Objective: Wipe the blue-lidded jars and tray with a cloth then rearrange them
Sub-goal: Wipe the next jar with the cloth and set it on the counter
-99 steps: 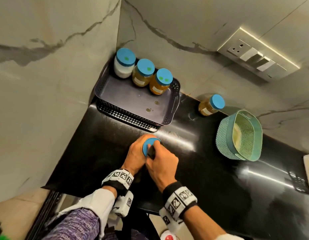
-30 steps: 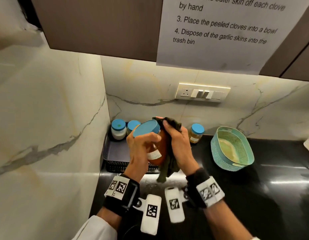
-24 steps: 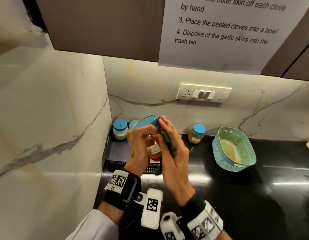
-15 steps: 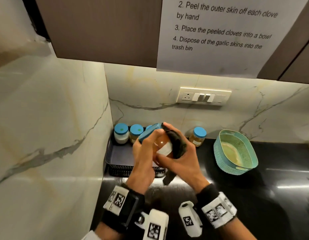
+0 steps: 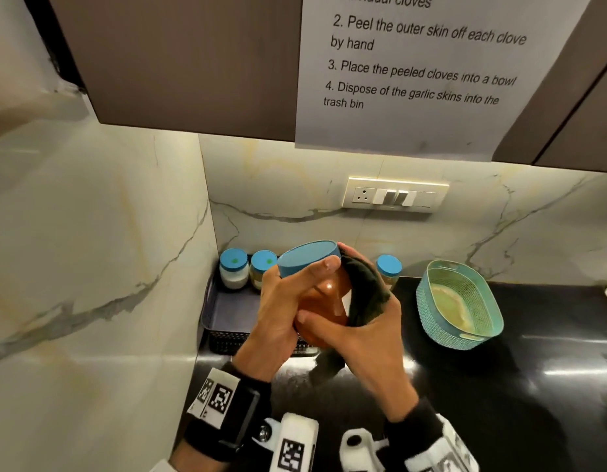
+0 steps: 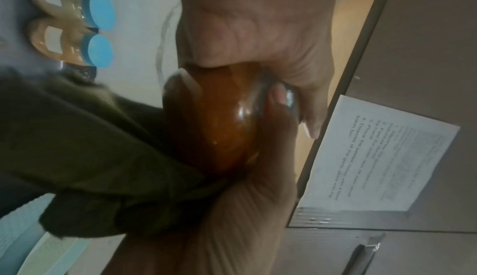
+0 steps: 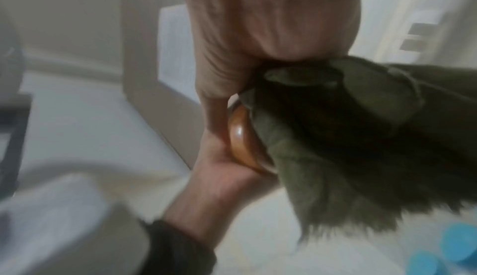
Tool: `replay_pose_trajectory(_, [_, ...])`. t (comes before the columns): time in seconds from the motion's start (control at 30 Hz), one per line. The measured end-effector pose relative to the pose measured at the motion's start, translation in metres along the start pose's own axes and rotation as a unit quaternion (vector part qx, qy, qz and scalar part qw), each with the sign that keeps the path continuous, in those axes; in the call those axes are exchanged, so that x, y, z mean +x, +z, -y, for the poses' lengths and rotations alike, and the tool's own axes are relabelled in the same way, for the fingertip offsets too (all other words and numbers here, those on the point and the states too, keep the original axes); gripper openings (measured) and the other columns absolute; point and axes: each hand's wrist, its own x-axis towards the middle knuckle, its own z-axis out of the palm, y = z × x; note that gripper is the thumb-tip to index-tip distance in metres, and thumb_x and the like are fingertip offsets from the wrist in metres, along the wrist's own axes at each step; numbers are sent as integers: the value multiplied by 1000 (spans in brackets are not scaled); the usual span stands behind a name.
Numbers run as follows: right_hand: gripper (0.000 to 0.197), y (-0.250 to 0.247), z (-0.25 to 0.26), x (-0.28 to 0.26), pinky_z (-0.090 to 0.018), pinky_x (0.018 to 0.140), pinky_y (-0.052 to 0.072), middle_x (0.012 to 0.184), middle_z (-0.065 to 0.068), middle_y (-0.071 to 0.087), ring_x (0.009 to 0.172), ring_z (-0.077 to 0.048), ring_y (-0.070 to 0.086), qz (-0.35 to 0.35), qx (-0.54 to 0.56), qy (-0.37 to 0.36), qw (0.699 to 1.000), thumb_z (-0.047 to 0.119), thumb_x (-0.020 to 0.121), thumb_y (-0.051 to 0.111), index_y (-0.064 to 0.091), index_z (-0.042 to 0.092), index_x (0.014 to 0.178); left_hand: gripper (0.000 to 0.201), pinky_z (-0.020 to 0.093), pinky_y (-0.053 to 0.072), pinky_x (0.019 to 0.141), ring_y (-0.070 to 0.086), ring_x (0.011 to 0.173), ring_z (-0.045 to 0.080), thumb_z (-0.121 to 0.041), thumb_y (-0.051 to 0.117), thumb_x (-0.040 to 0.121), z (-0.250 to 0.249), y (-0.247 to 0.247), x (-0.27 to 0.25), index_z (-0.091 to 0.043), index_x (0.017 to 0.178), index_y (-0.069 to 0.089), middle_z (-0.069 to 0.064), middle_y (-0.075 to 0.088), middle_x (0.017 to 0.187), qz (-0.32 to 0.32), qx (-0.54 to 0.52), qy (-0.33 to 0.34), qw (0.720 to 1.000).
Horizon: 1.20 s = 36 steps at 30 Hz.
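Note:
My left hand (image 5: 285, 311) grips an amber jar (image 5: 324, 301) with a blue lid (image 5: 307, 257), held tilted above the counter. My right hand (image 5: 363, 335) holds a dark green cloth (image 5: 366, 294) pressed round the jar's right side, thumb on the glass. The left wrist view shows the jar's rounded glass (image 6: 219, 124) between both hands, with the cloth (image 6: 90, 147) below. In the right wrist view the cloth (image 7: 348, 136) covers most of the jar (image 7: 240, 140). Two blue-lidded jars (image 5: 234, 272) (image 5: 261, 270) stand at the back of the dark tray (image 5: 227, 311). Another jar (image 5: 388, 269) stands on the counter.
A teal basket (image 5: 458, 304) sits on the black counter (image 5: 533, 386) to the right. Marble walls close in the left and back. A brown cabinet with a taped paper sheet (image 5: 414, 73) hangs overhead. A switch plate (image 5: 394, 197) is on the back wall.
I have lifted the jar from the counter to chest height. The right hand with the cloth has slid round the jar's side, and the jar has tilted and turned a little.

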Motion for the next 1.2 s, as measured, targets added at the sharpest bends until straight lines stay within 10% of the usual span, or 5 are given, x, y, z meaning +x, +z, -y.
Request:
replay_pose_trajectory(0.33, [76, 1, 6, 15, -25, 87, 61, 113, 13, 79, 109, -9, 75, 65, 30, 40, 997, -13, 68, 90, 65, 28, 127, 66, 30, 61, 69, 76, 92, 23, -41, 89, 58, 8, 1, 0, -9, 114, 75, 8, 79, 100, -63, -49, 16, 997])
replay_pose_trajectory(0.53, [76, 17, -16, -7, -51, 118, 45, 153, -4, 58, 149, -23, 47, 9, -174, -168, 970, 14, 77, 88, 57, 11, 146, 70, 53, 54, 101, 69, 113, 37, -45, 98, 64, 14, -13, 3, -8, 118, 73, 18, 71, 117, -50, -125, -28, 990])
replay_pose_trajectory(0.73, [84, 13, -9, 12, -44, 106, 57, 130, 6, 73, 125, -11, 68, 70, -5, 39, 997, -14, 69, 86, 60, 20, 141, 74, 55, 60, 96, 74, 112, 40, -41, 97, 55, 18, -10, 1, -9, 118, 76, 17, 78, 117, -135, -79, -23, 987])
replay_pose_trajectory(0.9, [77, 21, -29, -5, -48, 119, 44, 156, 0, 55, 150, -18, 45, 29, -207, -164, 964, 14, 77, 83, 55, 13, 149, 77, 52, 59, 98, 74, 111, 38, -52, 101, 53, 17, -10, -1, -9, 112, 78, 20, 75, 118, -107, -112, -21, 988])
replay_pose_trajectory(1.2, [84, -40, -4, 46, -48, 95, 60, 130, -6, 72, 126, -33, 67, 151, 140, 200, 958, 23, 57, 99, 65, 26, 134, 113, 44, 59, 94, 73, 114, 28, -75, 95, 33, -3, -11, -11, -19, 128, 69, 7, 78, 119, -26, 18, -58, 998])
